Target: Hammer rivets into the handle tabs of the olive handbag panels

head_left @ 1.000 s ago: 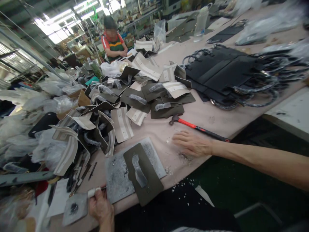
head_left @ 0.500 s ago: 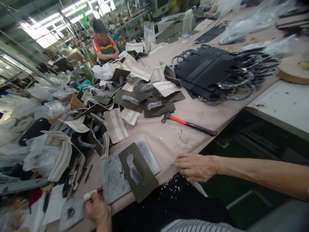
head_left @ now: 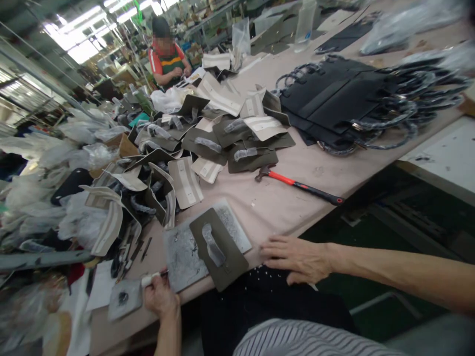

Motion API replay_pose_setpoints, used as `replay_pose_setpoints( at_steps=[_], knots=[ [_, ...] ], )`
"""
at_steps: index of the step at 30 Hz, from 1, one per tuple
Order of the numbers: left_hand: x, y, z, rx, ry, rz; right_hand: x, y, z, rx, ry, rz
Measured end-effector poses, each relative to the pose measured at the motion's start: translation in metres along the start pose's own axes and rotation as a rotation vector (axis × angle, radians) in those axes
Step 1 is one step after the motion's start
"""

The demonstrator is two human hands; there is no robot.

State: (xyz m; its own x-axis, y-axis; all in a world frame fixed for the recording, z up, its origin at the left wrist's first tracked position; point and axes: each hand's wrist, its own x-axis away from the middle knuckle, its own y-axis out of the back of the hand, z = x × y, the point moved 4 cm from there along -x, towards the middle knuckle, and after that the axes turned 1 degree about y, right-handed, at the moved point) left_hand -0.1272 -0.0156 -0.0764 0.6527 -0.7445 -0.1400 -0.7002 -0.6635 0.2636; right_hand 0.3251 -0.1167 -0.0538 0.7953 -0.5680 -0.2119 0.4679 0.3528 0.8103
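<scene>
My left hand (head_left: 160, 297) is closed around a white-handled tool (head_left: 149, 280) at the table's front edge; a short dark end sticks out beside the stone slab. My right hand (head_left: 293, 259) is open, palm down and fingers stretched, over the dark cloth on my lap (head_left: 267, 306) by the table edge. Small white bits are scattered on that cloth. Between the hands, a dark olive panel (head_left: 218, 252) with a plastic-wrapped handle (head_left: 213, 246) lies aslant on the grey slab (head_left: 180, 252), its near corner jutting past the table edge.
A red-and-black claw hammer (head_left: 297, 184) lies beyond my right hand. Olive handled panels (head_left: 204, 143) are heaped behind the slab. Black panels with wrapped handles (head_left: 334, 104) are stacked at the right. A small plate with a dark patch (head_left: 125, 299) sits left. A co-worker (head_left: 168, 57) sits across.
My right hand's fingers have gone from bunched to stretched out flat, and fewer white bits show on the dark cloth. My left hand keeps its hold. The whole view has shifted slightly.
</scene>
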Motion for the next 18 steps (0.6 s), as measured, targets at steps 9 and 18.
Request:
replay_pose_setpoints(
  at_steps=[9, 18],
  knots=[
    [0.001, 0.004, 0.011, 0.137, 0.177, -0.110, -0.026, -0.022, -0.012, 0.118, -0.275, -0.171],
    [-0.002, 0.017, 0.011, -0.116, 0.103, -0.195, -0.061, 0.040, -0.096, 0.256, -0.640, -0.281]
  ],
)
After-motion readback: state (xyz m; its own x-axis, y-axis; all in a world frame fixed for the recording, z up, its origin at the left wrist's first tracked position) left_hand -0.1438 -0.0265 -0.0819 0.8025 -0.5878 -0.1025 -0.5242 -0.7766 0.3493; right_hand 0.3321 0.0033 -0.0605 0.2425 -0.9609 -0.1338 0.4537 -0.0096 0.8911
